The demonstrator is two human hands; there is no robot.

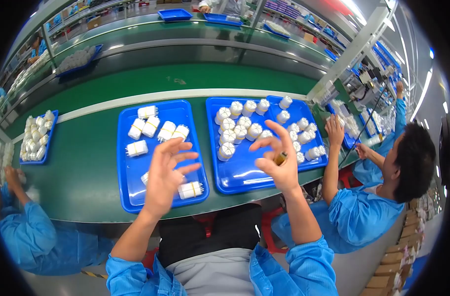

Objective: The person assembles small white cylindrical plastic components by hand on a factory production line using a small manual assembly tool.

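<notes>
My left hand (166,175) is raised over the left blue tray (131,197), fingers spread, holding nothing. Under it lie several white ribbed parts bound with yellow bands (158,129); one such bundle (191,189) sits just right of my palm. My right hand (279,159) hovers above the right blue tray (239,172) and pinches a small amber-coloured piece (280,158) between thumb and palm, the other fingers spread. Many round white parts (240,129) fill the far half of that tray.
Both trays rest on a green conveyor table (87,167). A third blue tray of white parts (36,137) lies at the left. A co-worker in blue (368,207) sits at my right, arm reaching to the table; another person's sleeve (22,232) shows at the left.
</notes>
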